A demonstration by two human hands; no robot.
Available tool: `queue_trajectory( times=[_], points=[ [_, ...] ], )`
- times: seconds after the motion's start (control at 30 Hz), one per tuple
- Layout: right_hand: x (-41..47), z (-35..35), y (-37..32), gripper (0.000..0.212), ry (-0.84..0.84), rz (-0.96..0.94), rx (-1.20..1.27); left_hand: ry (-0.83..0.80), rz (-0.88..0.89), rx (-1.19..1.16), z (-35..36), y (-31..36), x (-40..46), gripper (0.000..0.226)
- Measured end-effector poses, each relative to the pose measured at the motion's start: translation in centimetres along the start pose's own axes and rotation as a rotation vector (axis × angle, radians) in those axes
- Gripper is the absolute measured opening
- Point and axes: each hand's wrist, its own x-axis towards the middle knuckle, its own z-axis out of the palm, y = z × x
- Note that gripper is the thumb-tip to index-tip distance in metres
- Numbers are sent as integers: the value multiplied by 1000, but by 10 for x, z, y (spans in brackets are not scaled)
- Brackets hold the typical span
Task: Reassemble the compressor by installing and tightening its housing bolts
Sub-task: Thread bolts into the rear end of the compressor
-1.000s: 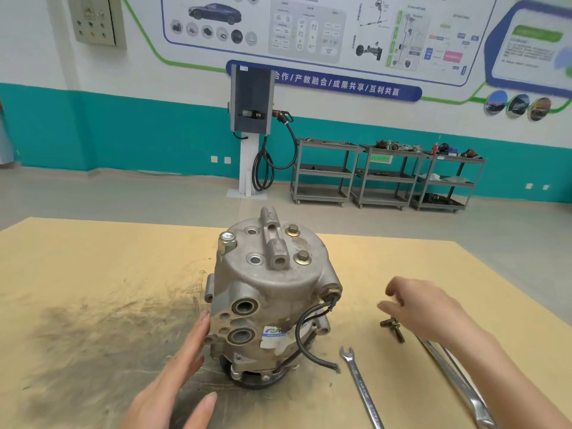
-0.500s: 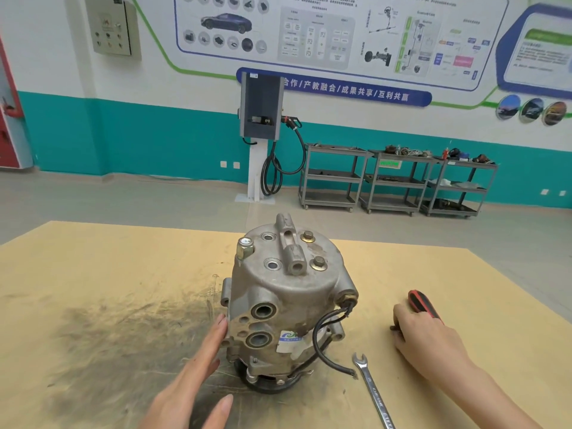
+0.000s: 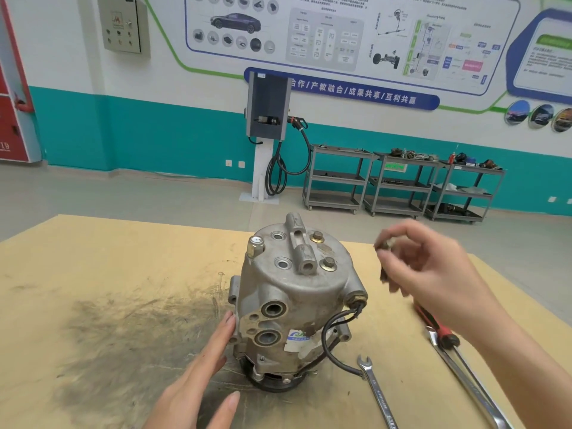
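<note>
Compressor (image 3: 294, 305): upright, mid-table. Left hand (image 3: 198, 376): fingers straight, steadying the housing's side. Right hand (image 3: 430, 274): raised beside it, pinching what looks like a bolt (image 3: 385, 244), blurred. Advice: seat it square in an empty top hole (image 3: 277, 235), start by hand.

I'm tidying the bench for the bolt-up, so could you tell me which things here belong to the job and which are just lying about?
In the job:
compressor, steadied by the left hand
bolts in the right hand
open-end wrench

Lying about:
red-handled tool
long wrenches
trolleys
</note>
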Motion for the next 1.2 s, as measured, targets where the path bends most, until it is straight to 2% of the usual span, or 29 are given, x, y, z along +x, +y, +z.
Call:
queue_trajectory(
  times=[0.07,0.1,0.17,0.23,0.3,0.4,0.5,0.73,0.9,1.2],
  points=[
    [12,-1,-27,8,-9,-65,90,8,91,7,3,-14,-13,68],
    [17,0,-39,8,-29,-91,139,6,142,91,1,-21,-17,73],
    [26,6,-59,11,-101,-108,290,-12,181,214,-3,-37,-22,71],
    [34,13,-73,14,-203,-72,432,-29,202,180,-3,-41,-19,67],
    [42,21,-81,16,-314,-6,444,-78,150,103,-5,-41,-15,68],
    [49,30,-85,12,-388,60,295,-105,123,64,-5,-43,-14,72],
    [49,36,-86,2,-344,-28,63,-152,96,82,-6,-41,-12,77],
    [38,52,-82,15,-184,-321,-243,-145,134,146,-5,-48,-12,78],
    [37,59,-82,20,-143,-393,-432,-159,134,134,-5,-55,-10,79],
    [30,51,-82,18,-215,-337,-436,-118,163,163,-3,-59,-12,75]
  ],
)
